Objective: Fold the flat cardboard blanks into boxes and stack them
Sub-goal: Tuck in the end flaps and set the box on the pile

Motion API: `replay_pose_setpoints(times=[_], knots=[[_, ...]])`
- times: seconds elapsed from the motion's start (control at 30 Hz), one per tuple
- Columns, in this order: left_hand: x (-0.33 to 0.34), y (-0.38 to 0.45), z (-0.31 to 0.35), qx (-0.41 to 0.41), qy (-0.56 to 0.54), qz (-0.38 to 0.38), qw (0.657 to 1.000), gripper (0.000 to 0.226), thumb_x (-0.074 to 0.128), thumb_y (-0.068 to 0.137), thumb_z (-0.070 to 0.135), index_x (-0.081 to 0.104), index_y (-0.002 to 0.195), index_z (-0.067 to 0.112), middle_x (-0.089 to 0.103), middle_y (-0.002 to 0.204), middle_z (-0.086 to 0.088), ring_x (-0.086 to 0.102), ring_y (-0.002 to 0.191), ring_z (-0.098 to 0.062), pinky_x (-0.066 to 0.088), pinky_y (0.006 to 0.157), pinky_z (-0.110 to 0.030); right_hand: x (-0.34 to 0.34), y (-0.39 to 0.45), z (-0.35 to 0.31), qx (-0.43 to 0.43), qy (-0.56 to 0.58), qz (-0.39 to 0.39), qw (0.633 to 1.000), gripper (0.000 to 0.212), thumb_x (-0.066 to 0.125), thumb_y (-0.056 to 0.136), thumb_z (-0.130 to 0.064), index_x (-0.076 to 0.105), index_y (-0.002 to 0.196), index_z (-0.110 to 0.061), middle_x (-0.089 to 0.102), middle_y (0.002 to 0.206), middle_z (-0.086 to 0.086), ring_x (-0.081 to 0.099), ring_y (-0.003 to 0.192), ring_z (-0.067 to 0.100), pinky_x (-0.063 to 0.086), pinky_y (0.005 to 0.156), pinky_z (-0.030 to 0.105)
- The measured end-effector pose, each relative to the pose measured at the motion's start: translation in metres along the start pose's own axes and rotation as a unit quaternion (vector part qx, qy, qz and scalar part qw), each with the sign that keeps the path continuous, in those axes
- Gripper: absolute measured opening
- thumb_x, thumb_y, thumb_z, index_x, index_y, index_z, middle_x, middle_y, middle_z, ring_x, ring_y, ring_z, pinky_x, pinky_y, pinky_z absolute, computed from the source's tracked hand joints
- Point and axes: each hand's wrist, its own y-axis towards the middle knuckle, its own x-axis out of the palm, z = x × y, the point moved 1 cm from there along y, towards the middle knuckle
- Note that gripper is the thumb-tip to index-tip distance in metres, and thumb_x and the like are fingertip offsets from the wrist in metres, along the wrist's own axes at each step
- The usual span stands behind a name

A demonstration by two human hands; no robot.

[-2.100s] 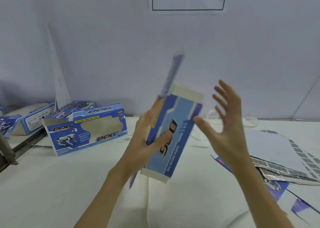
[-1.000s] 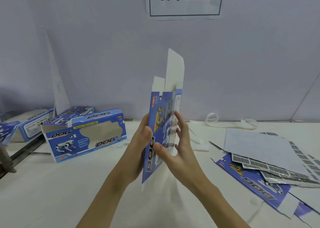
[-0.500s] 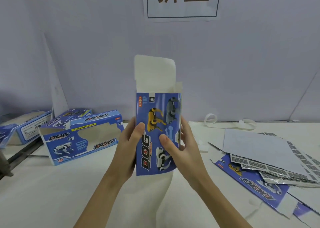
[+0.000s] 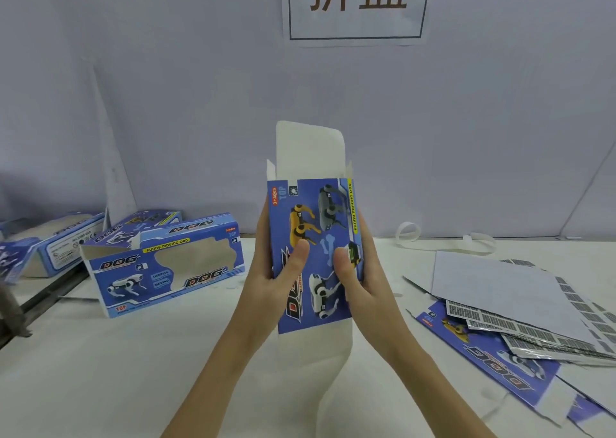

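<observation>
The left hand (image 4: 266, 277) and right hand (image 4: 363, 281) grip the upright box (image 4: 313, 254) from either side, thumbs on its blue front; left of the box lie folded boxes (image 4: 163, 267); right of it, flat blanks (image 4: 500, 331).

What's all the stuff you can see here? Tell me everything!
held box: 1, blue, upright in both hands, top flap open
folded boxes: at least 3, blue, left on the table
flat blanks: a pile, blue and white, right on the table
white sheet: 1, on top of the blanks
strap: 1, white, by the wall
sign: 1, white, brown characters, on the wall
table: 1, white
left hand: 1, grips the box's left side
right hand: 1, grips its right side
</observation>
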Motion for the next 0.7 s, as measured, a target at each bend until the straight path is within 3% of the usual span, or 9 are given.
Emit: replay_pose_setpoints(times=[0.13, 0.23, 0.33, 0.4, 0.47, 0.53, 0.6, 0.7], knots=[[-0.003, 0.004, 0.0, 0.022, 0.013, -0.001, 1.0, 0.071, 0.064, 0.082, 0.051, 0.03, 0.144, 0.061, 0.07, 0.118, 0.031, 0.075, 0.102, -0.006, 0.062, 0.062, -0.023, -0.003, -0.002, -0.005, -0.018, -0.031, -0.018, 0.999, 0.056, 0.052, 0.106, -0.033, 0.033, 0.157, -0.047, 0.073, 0.122, 0.005, 0.078, 0.096, 0.022, 0.065, 0.068, 0.036], [-0.017, 0.004, -0.003, -0.024, -0.002, 0.011, 1.0, 0.064, 0.067, 0.075, 0.058, 0.047, 0.136, 0.056, 0.077, 0.109, 0.018, 0.078, 0.096, -0.014, 0.062, 0.06, -0.027, -0.005, 0.0, -0.009, 0.005, -0.031, -0.027, 0.999, 0.066, 0.054, 0.101, -0.04, 0.026, 0.16, -0.05, 0.064, 0.138, -0.004, 0.071, 0.119, 0.017, 0.064, 0.072, 0.031], [-0.013, 0.003, -0.004, -0.04, -0.001, -0.011, 0.999, 0.046, 0.072, 0.08, 0.058, 0.06, 0.124, 0.062, 0.079, 0.108, 0.01, 0.079, 0.094, -0.017, 0.063, 0.061, -0.027, -0.011, 0.004, -0.012, 0.017, -0.018, -0.022, 0.999, 0.069, 0.047, 0.097, -0.051, 0.023, 0.161, -0.051, 0.064, 0.135, -0.02, 0.069, 0.121, 0.009, 0.062, 0.074, 0.023], [-0.006, 0.003, 0.0, -0.02, 0.014, -0.024, 0.999, 0.045, 0.07, 0.086, 0.055, 0.052, 0.121, 0.078, 0.075, 0.118, 0.018, 0.077, 0.103, -0.012, 0.063, 0.066, -0.026, -0.012, 0.004, -0.012, 0.023, 0.008, -0.017, 1.0, 0.066, 0.046, 0.099, -0.049, 0.028, 0.162, -0.042, 0.063, 0.142, -0.009, 0.071, 0.121, 0.016, 0.064, 0.073, 0.028], [-0.006, 0.005, 0.001, 0.003, 0.03, -0.024, 0.999, 0.06, 0.065, 0.091, 0.05, 0.035, 0.136, 0.077, 0.067, 0.127, 0.027, 0.073, 0.11, -0.008, 0.063, 0.068, -0.025, -0.01, 0.001, -0.011, 0.02, 0.009, -0.027, 0.999, 0.059, 0.046, 0.101, -0.048, 0.036, 0.158, -0.035, 0.07, 0.133, -0.006, 0.073, 0.117, 0.018, 0.064, 0.071, 0.027], [-0.009, 0.007, -0.002, 0.004, 0.027, -0.021, 0.999, 0.064, 0.06, 0.092, 0.044, 0.029, 0.138, 0.076, 0.065, 0.13, 0.029, 0.073, 0.112, -0.009, 0.063, 0.07, -0.026, -0.006, -0.001, -0.01, 0.013, -0.004, -0.036, 0.999, 0.053, 0.044, 0.103, -0.046, 0.038, 0.155, -0.034, 0.071, 0.128, -0.009, 0.072, 0.118, 0.016, 0.063, 0.07, 0.026], [-0.012, 0.007, -0.004, -0.018, 0.032, -0.022, 0.999, 0.055, 0.061, 0.089, 0.049, 0.038, 0.122, 0.087, 0.068, 0.124, 0.029, 0.074, 0.109, -0.008, 0.063, 0.07, -0.025, -0.003, -0.001, -0.008, 0.008, -0.012, -0.032, 0.999, 0.054, 0.042, 0.105, -0.043, 0.034, 0.158, -0.036, 0.066, 0.136, -0.008, 0.069, 0.123, 0.015, 0.063, 0.072, 0.025], [-0.012, 0.006, -0.007, -0.061, 0.047, -0.032, 0.997, 0.038, 0.069, 0.08, 0.062, 0.049, 0.095, 0.09, 0.073, 0.107, 0.032, 0.075, 0.1, -0.004, 0.062, 0.066, -0.024, -0.004, -0.003, -0.007, 0.008, 0.003, -0.025, 1.0, 0.057, 0.042, 0.105, -0.041, 0.028, 0.161, -0.039, 0.061, 0.142, -0.006, 0.069, 0.123, 0.015, 0.064, 0.069, 0.027]])
